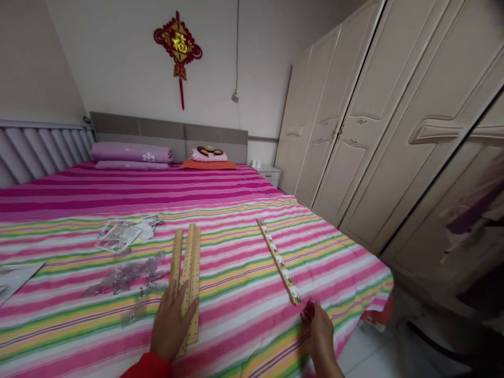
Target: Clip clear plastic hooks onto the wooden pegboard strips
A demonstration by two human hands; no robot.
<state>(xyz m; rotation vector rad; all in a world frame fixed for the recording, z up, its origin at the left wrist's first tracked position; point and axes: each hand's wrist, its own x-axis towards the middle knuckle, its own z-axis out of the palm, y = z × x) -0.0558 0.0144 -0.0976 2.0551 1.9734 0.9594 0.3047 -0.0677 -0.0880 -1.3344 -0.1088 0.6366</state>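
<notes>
Two hands low in frame, both on the bed.

The left hand (171, 323), with a red sleeve (147, 365) at the wrist, lies open and flat. It is palm down on the near ends of what look like three pale wooden strips (189, 257) drilled with rows of small holes. The strips lie side by side, touching, and run away from the person.

The right hand (318, 328) is near the bed's right corner with its fingers curled. Its fingertips are just beside the near end of a narrow wooden strip (277, 260) set with a row of white round studs. That strip lies at a slant, well apart from the others. Cannot tell whether the fingers pinch it or only meet it, because they are blurred.

Judgement: the step in hand looks like steadying the drilled strips with one hand while the other is at the studded one. A next move would call for a sure pinch on that strip's end and a level lift, so the studs do not snag the cloth.

- **Under everything:** a pink, green and yellow striped bedsheet (236, 220).
- **Left of the strips:** a heap of clear plastic pieces (122, 278), shape unreadable.
- **Beyond the heap:** clear plastic packets (120, 236), contents not legible.
- **Left edge:** a grey flat sheet (16, 275), cut off by the frame.
- **Right side:** cream wardrobe doors (374, 131).

The left palm hides the strip ends beneath it. The right forearm is cut off by the bottom edge. The far right of the view is smeared.
</notes>
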